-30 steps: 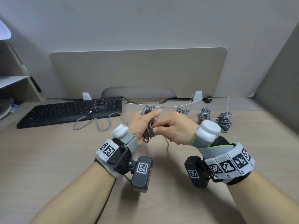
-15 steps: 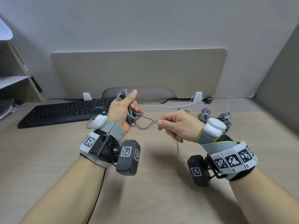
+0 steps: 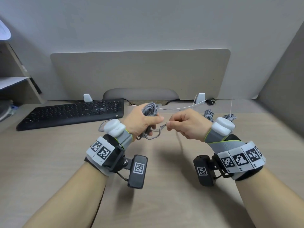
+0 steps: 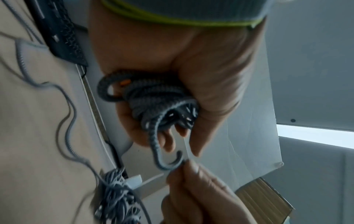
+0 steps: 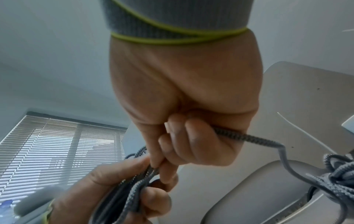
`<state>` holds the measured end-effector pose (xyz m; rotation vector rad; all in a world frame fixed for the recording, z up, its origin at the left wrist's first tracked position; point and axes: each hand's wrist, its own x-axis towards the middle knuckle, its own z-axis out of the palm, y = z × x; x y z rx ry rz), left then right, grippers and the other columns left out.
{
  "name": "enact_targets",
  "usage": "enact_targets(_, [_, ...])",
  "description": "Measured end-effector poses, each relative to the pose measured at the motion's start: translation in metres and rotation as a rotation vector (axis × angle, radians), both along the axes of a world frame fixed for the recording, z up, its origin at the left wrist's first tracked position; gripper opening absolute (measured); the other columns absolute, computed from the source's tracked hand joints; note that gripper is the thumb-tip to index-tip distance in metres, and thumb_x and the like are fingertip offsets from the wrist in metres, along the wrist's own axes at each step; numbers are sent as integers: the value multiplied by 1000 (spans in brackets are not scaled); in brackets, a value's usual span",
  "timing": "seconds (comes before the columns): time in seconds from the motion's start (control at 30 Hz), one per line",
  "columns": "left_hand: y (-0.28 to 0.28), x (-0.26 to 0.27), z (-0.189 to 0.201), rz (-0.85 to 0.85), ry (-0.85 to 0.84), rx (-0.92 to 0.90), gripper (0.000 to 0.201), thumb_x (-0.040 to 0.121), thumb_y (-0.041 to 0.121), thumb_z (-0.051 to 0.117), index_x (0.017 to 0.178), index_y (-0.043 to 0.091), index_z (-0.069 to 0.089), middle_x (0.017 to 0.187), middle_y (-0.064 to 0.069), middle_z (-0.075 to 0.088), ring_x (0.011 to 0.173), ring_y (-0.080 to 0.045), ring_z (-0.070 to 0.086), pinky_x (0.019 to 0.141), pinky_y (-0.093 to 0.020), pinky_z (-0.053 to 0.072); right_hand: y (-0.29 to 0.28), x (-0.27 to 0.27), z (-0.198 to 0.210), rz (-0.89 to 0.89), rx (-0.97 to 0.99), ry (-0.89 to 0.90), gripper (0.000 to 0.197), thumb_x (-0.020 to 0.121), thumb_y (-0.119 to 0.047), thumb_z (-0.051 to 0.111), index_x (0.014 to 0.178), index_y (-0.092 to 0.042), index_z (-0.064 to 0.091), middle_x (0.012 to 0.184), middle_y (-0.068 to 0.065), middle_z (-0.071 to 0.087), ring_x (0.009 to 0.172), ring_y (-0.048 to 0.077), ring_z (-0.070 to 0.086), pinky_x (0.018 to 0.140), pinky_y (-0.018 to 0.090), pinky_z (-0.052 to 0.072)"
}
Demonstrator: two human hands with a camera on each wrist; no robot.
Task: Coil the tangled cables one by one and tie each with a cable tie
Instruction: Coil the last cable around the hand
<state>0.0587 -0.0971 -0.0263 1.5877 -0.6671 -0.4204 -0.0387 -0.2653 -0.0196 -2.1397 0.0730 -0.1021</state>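
My left hand (image 3: 144,123) grips a coil of grey braided cable (image 3: 150,109) held above the desk; the left wrist view shows the coil (image 4: 159,97) packed in the curled fingers. A slack strand (image 3: 155,134) loops from the coil to my right hand (image 3: 184,125), which pinches it between thumb and forefinger a little to the right. In the right wrist view the curled fingers (image 5: 191,144) close round the strand (image 5: 258,139), and the left hand (image 5: 114,189) holds the coil below. The rest of this cable trails on the desk (image 4: 67,106).
Two more grey cable bundles (image 3: 209,113) (image 3: 229,116) lie at the back right, with thin white cable ties (image 3: 232,104) sticking up. A black keyboard (image 3: 74,112) sits at the back left. A white cord (image 3: 181,107) runs along the back edge below the divider panel (image 3: 139,71).
The left hand lifted the coil up and left away from the right hand, drawing the strand out, then came back closer and lower; the strand now hangs slack between the hands.
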Motion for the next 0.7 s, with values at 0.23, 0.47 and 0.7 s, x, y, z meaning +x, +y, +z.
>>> enact_targets(0.23, [-10, -20, -10, -147, 97, 78, 19, 82, -9, 67, 88, 4, 56, 75, -20, 68, 66, -31, 69, 60, -35, 52, 0, 0, 0, 6, 104, -1, 30, 96, -20, 59, 74, 0, 63, 47, -2, 35, 44, 17, 23, 43, 23, 19])
enact_targets(0.47, [-6, -12, -11, -31, 91, 38, 19, 89, -6, 63, 81, 7, 51, 57, -12, 61, 43, -21, 54, 48, -29, 49, -3, -1, 3, -21, 12, 22, 27, 97, -23, 55, 78, -8, 67, 49, -2, 47, 37, 17, 32, 44, 26, 28])
enact_targets(0.7, [18, 31, 0, 254, 197, -245, 31, 94, 5, 59, 74, 20, 40, 46, 5, 33, 37, -10, 30, 40, -19, 34, -16, -4, 6, -40, -2, 17, 30, 99, -22, 52, 86, -2, 69, 56, 6, 48, 40, 19, 39, 45, 27, 36])
